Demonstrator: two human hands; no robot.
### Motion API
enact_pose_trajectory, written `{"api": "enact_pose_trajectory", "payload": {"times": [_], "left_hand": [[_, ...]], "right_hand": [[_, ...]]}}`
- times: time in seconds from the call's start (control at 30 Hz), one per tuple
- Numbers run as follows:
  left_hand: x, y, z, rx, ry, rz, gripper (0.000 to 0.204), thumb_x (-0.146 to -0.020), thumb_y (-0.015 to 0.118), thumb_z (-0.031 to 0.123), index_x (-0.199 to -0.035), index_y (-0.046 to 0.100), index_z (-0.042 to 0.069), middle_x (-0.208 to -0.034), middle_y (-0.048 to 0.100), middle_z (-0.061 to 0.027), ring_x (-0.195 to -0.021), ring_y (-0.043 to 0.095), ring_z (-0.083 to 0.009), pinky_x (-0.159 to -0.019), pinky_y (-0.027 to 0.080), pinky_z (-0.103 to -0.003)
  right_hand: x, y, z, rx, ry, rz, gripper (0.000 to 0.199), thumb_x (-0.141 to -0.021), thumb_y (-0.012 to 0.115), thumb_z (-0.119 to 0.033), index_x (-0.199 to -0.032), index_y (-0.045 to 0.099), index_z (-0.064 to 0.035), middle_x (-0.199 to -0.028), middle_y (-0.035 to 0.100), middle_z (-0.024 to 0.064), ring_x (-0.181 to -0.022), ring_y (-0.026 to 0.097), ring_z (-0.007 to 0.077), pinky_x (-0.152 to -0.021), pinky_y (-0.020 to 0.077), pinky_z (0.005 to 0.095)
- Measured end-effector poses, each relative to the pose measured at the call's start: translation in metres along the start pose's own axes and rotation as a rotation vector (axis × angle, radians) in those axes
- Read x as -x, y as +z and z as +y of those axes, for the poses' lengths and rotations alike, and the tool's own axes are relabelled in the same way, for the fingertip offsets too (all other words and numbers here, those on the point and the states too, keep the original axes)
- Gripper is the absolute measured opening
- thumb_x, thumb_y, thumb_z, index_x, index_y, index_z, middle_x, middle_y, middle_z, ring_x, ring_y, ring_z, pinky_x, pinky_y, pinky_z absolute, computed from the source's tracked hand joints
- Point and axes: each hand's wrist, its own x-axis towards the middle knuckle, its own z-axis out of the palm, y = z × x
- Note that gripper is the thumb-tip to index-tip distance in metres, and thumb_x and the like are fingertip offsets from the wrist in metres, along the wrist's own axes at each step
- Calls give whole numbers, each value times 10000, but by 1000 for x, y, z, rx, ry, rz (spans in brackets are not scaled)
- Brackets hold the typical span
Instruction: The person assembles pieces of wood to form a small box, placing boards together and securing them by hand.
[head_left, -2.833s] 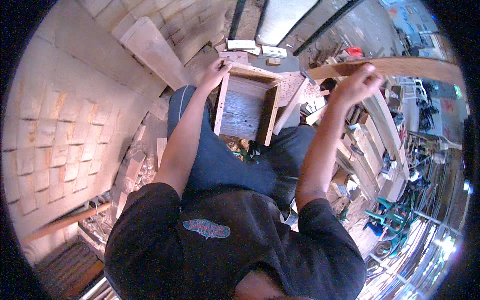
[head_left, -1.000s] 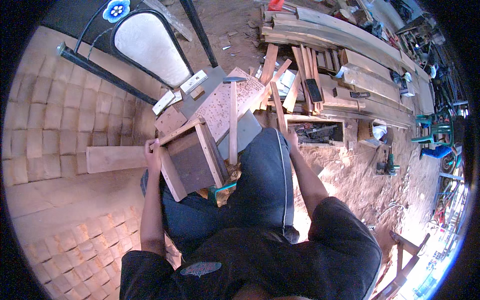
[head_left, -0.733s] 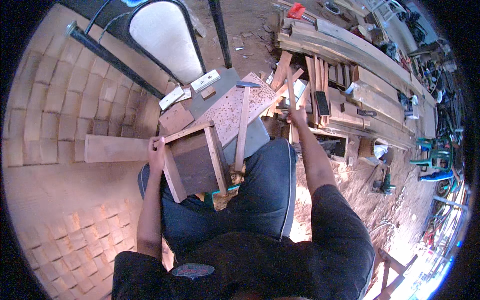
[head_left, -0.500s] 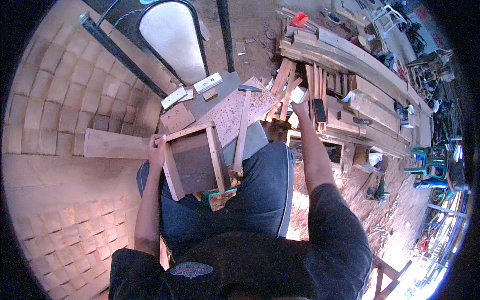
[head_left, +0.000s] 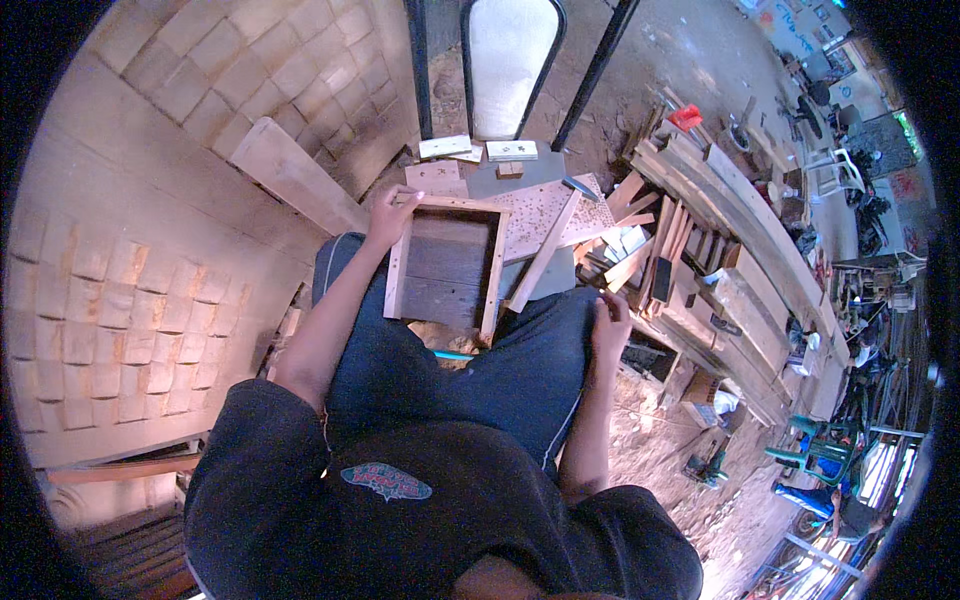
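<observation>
1. My left hand (head_left: 388, 212) is closed around the top left corner of the wooden frame (head_left: 445, 265). I think it grips there so the frame does not slide off my legs.
2. The frame lies across my lap, on the blue trousers (head_left: 470, 370). It has pale side rails and dark boards inside. From my left hand, most of the frame sits at about 4 o'clock, touching the hand.
3. My right hand (head_left: 610, 325) rests by my right knee. Its fingers are curled, but I cannot tell if it holds anything. The frame is at about 10 o'clock from this hand, a little way off and not touching it.
4. A thin wooden strip (head_left: 545, 250) leans along the frame's right side, over a pale speckled board (head_left: 540, 205).
5. Further out, at 3 o'clock, a pile of wood scraps (head_left: 690, 270) lies on the dirt floor.
6. At 10 o'clock, a loose plank (head_left: 295, 185) leans by the brick wall (head_left: 150, 230).
</observation>
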Motion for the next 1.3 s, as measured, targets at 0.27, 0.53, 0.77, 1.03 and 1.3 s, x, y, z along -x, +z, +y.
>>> {"api": "enact_pose_trajectory", "payload": {"times": [0.27, 0.53, 0.77, 1.03, 1.3], "left_hand": [[-3, 7, -52, -8, 31, 290, 450, -903, 659, 389, -1120, 609, -1, -1116, 654, -188, -1017, 633, -317, -900, 473, -394], [59, 8, -69, 110, -134, 99, 739, -879, 672, 467, -1335, 412, -53, -1282, 518, -254, -1205, 520, -349, -1036, 398, -388], [73, 0, -17, 73, -283, -39, 601, -939, 567, 486, -1224, 541, -42, -1139, 631, -215, -1107, 582, -311, -987, 419, -379], [71, 9, -30, 114, -171, 46, 594, -942, 533, 514, -1171, 581, -32, -1134, 633, -235, -1098, 593, -330, -965, 426, -387], [80, -3, -13, 70, -239, -45, 576, -932, 567, 496, -1163, 591, -31, -1119, 649, -215, -1066, 612, -285, -948, 442, -374]], "right_hand": [[3, 87, -73, 42, -173, -248, 326, -882, 660, -185, -1126, 636, 29, -1086, 665, 181, -1015, 639, 266, -906, 492, 343], [30, 145, -62, 231, -214, -198, 553, -902, 623, -398, -1229, 547, 42, -1200, 552, 278, -1130, 526, 415, -1008, 411, 447], [16, 150, -18, 180, -191, -136, 544, -923, 600, -390, -1227, 526, 55, -1213, 559, 303, -1160, 537, 417, -987, 430, 460], [-6, 158, 29, 388, 150, -194, 620, -754, 745, -334, -1156, 540, 91, -1112, 625, 301, -1070, 603, 442, -936, 481, 453], [-22, 153, 35, 447, 151, -77, 367, -744, 698, -205, -995, 608, 47, -858, 685, 198, -827, 686, 348, -740, 540, 433]]}}
